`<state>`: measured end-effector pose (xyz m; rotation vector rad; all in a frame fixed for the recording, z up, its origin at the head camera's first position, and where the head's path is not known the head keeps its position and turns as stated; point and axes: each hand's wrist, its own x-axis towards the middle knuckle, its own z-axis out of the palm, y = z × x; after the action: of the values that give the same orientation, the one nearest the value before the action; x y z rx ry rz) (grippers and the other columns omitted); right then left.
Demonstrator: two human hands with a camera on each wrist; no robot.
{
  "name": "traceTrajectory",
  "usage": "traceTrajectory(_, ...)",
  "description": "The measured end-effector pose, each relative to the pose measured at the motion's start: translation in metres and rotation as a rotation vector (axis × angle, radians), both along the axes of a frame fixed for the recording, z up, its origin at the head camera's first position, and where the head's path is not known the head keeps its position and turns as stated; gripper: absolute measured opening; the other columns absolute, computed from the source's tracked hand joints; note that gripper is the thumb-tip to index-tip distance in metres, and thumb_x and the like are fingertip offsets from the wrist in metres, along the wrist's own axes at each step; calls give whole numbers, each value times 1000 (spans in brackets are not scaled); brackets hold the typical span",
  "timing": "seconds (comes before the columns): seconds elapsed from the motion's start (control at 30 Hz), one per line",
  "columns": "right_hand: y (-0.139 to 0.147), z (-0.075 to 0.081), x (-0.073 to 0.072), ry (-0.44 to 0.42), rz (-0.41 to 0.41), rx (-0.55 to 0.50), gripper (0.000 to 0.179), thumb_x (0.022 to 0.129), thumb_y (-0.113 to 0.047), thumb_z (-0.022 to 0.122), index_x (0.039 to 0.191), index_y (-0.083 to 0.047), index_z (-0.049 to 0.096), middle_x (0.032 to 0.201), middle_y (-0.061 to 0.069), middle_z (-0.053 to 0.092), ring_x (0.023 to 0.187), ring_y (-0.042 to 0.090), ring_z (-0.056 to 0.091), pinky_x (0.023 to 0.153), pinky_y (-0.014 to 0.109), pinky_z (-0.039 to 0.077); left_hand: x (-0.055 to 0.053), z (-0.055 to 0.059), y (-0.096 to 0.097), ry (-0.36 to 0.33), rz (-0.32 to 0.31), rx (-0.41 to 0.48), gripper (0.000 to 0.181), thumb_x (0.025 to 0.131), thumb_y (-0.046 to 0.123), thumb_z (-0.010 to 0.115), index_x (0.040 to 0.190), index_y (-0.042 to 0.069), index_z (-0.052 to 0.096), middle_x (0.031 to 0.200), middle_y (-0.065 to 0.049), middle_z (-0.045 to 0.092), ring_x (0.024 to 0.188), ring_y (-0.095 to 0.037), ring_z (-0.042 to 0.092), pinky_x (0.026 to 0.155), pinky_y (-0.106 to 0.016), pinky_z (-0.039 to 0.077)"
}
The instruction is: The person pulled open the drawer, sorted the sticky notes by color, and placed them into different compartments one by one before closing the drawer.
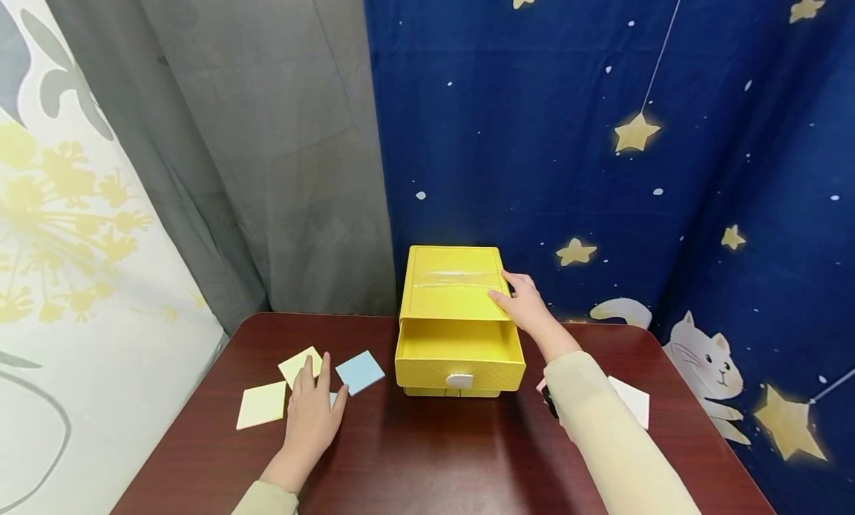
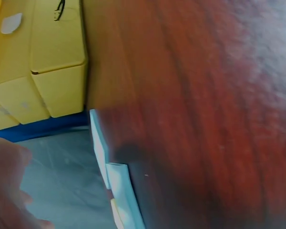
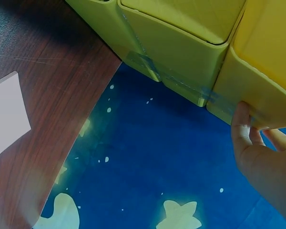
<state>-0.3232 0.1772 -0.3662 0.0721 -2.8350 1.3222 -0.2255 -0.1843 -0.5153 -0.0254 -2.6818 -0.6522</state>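
Note:
A yellow drawer box point(image 1: 454, 277) stands at the back of the table, its upper drawer point(image 1: 461, 372) pulled out and looking bare inside. The drawer front bears a white handle point(image 1: 459, 381). My right hand point(image 1: 528, 303) rests on the box's top right edge, the fingers touching it without wrapping round. To the left, my left hand point(image 1: 314, 411) is spread over a group of paper pads, holding nothing; whether it touches them cannot be made out. Around it lie two pale yellow pads point(image 1: 260, 405), a blue pad point(image 1: 361, 372) and another blue pad partly covered by the fingers.
On the right lies a white pad point(image 1: 631, 401); a pink piece point(image 1: 541, 385) is mostly hidden behind my right wrist. A black cord loop point(image 2: 60, 8) hangs on the box's lower front. Curtains, grey point(image 1: 267, 129) and starry blue point(image 1: 481, 129), hang behind the table.

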Motion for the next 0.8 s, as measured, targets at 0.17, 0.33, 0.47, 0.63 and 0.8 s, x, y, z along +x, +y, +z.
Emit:
traceTrajectory(0.17, 0, 1, 0, 2, -4, 6, 65, 96, -29, 55, 150, -9, 25, 150, 17, 24, 117, 35, 50, 96, 45, 47, -2, -11, -5, -155, 12, -69, 69, 94, 33, 53, 149, 4, 23, 151, -31, 16, 136, -53, 17, 101, -68, 29)
traceTrajectory(0.33, -1, 0, 1, -1, -7, -1, 65, 96, -29, 55, 150, -10, 25, 150, 17, 24, 118, 35, 51, 96, 45, 47, 2, -19, -10, -309, 15, -145, 69, 95, 34, 51, 150, 3, 22, 150, -33, 16, 136, -56, 13, 102, -69, 24)
traceTrajectory(0.47, -1, 0, 1, 0, 0, 0, 65, 96, -29, 55, 150, -10, 25, 150, 17, 24, 117, 35, 51, 97, 45, 47, 4, -20, -12, -396, 19, -183, 66, 96, 33, 50, 148, 1, 26, 148, -35, 20, 134, -58, 16, 101, -71, 24)
traceTrajectory(0.63, -1, 1, 1, 1, -4, 1, 65, 96, -29, 55, 150, -11, 25, 150, 17, 24, 118, 35, 51, 97, 44, 47, 4, -19, -14, -410, 31, -203, 65, 94, 31, 53, 146, -1, 29, 145, -36, 25, 128, -57, 28, 95, -70, 31)
traceTrajectory(0.8, -1, 0, 1, -6, -10, 0, 65, 96, -30, 55, 150, -11, 25, 150, 16, 23, 118, 35, 50, 97, 44, 47, 1, -18, -17, -379, 73, -202, 73, 88, 32, 63, 143, -5, 32, 131, -39, 37, 114, -55, 40, 81, -66, 43)
